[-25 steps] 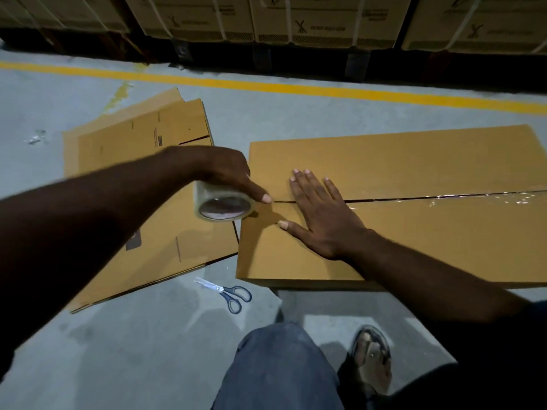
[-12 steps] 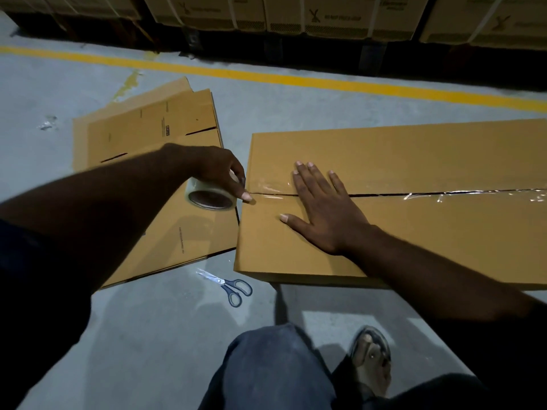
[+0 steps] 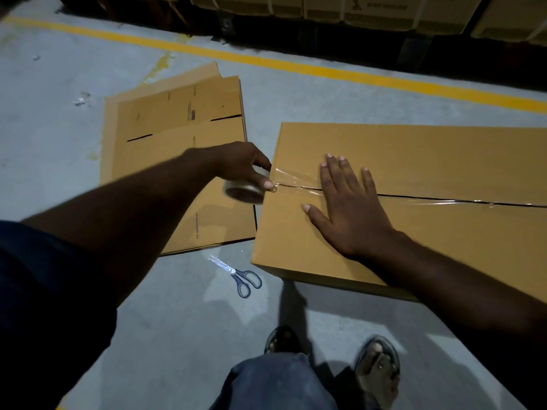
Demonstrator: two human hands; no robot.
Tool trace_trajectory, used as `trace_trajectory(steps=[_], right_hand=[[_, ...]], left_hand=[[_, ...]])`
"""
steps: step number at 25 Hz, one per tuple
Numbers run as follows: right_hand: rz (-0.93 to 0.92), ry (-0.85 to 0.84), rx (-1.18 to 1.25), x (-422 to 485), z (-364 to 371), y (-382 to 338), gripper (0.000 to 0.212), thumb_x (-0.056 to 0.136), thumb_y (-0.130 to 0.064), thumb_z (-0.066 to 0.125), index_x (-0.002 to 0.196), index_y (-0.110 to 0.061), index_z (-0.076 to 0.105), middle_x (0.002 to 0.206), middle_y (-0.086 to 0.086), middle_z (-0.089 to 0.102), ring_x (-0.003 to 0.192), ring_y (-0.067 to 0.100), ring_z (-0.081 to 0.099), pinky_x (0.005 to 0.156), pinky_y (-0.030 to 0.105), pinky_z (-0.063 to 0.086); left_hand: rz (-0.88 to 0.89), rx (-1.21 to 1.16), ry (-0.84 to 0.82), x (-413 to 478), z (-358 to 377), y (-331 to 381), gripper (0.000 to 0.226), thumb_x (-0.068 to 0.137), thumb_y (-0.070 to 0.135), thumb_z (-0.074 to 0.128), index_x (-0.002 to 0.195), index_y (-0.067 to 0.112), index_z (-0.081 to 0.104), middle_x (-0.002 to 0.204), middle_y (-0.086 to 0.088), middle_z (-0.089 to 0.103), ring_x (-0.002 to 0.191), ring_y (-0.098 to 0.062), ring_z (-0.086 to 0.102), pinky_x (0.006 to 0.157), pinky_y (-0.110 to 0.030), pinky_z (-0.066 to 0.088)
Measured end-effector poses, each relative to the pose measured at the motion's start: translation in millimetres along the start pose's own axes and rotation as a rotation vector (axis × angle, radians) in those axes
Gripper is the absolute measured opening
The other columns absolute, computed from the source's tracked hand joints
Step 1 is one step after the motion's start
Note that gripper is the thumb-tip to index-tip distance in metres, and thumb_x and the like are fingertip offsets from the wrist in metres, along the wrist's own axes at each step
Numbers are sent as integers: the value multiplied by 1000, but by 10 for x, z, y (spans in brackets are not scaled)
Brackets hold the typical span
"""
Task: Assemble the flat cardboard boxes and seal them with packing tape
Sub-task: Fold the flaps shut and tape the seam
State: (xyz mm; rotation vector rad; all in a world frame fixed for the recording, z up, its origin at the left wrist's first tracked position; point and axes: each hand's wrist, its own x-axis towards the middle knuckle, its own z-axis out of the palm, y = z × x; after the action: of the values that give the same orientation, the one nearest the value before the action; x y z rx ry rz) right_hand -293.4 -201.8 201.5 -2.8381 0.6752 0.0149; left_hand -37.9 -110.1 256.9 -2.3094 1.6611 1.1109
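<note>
One assembled box [image 3: 414, 161], two flat cartons [image 3: 183, 149] [image 3: 189, 76], one tape roll [image 3: 244, 193], one scissors [image 3: 242, 278]

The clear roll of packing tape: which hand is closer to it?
Left. The left hand grips the clear roll of packing tape at the end of the brown cardboard box; the right hand lies flat on the box's top, apart from the roll.

Left hand [image 3: 241, 167] gripped tape roll [image 3: 244, 192] just off left edge of assembled box [image 3: 414, 161], clear tape stretched along centre seam. Right hand [image 3: 350, 207] lay flat, fingers spread, over seam. Flat cardboard [image 3: 177, 137] lay left of box on floor [image 3: 177, 321]; scissors [image 3: 239, 276] near box's front corner.
</note>
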Motion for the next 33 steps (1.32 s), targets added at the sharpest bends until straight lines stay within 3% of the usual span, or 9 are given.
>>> trace_trajectory(steps=[3, 6, 10, 12, 19, 23, 27, 30, 33], right_hand=[[-30, -12, 39, 107, 37, -503, 90, 96, -69, 19, 160, -9, -1, 167, 12, -13, 154, 28, -14, 123, 54, -3], [31, -28, 47, 184, 127, -980, 115, 83, -85, 29, 159, -5, -3, 166, 16, -15, 153, 30, -16, 123, 55, -4], [190, -16, 32, 213, 182, -1188, 112, 76, -54, 56, 159, -6, -2, 166, 16, -15, 153, 33, -16, 121, 59, -2], [175, -20, 69, 254, 167, -1176, 110, 75, -47, 56, 159, -8, -2, 167, 12, -15, 153, 30, -17, 122, 57, -3], [-139, -139, -81, 408, -29, -690, 98, 91, -55, 48, 160, -15, -8, 167, 4, -18, 153, 23, -17, 124, 51, -3], [-192, -116, -131, 347, -59, -370, 79, 100, -49, 32, 160, -16, -7, 168, 2, -15, 154, 19, -15, 125, 50, 1], [-153, -117, -89, 328, -41, -215, 75, 100, -52, 20, 160, -18, -9, 167, 0, -16, 153, 18, -15, 125, 50, 2], [-146, -113, -68, 350, -60, -165, 75, 103, -48, 29, 160, -18, -10, 167, 1, -17, 154, 19, -15, 125, 50, 0], [-125, -105, -61, 351, -75, -153, 76, 104, -44, 34, 160, -17, -10, 167, 2, -17, 154, 20, -14, 124, 51, -1]], left_hand=[[42, -54, 17, 40, 48, -34, 48, 77, 61, 68, 113, 30, 67, 99, 16, 64, 93, -11, 59, 79, -28, 41], [83, -127, 10, 27, 87, -188, 43, 76, 63, 67, 107, 34, 66, 93, 25, 61, 89, -7, 59, 76, -27, 42], [132, -220, -2, 19, 101, -329, 31, 84, 52, 72, 109, 35, 67, 102, 17, 66, 93, -5, 63, 73, -23, 47], [135, -253, 13, 32, 105, -353, 37, 84, 51, 72, 115, 31, 67, 103, 17, 66, 93, -5, 62, 74, -24, 48], [97, -530, 153, -142, 305, -440, 43, 81, 55, 73, 114, 28, 73, 107, 9, 73, 97, -10, 69, 93, -38, 56], [105, -522, 349, -140, 667, -210, 48, 82, 66, 67, 109, 27, 74, 101, 8, 73, 89, -8, 67, 85, -43, 57], [83, -518, 583, -121, 831, -22, 59, 76, 73, 65, 110, 25, 73, 107, 8, 72, 93, -6, 65, 83, -38, 56], [109, -435, 523, -171, 719, -63, 56, 80, 66, 67, 120, 26, 70, 122, 8, 69, 105, -6, 60, 89, -28, 49], [87, -421, 485, -144, 693, -114, 49, 83, 55, 70, 123, 26, 68, 126, 7, 66, 107, -7, 58, 83, -21, 45]])
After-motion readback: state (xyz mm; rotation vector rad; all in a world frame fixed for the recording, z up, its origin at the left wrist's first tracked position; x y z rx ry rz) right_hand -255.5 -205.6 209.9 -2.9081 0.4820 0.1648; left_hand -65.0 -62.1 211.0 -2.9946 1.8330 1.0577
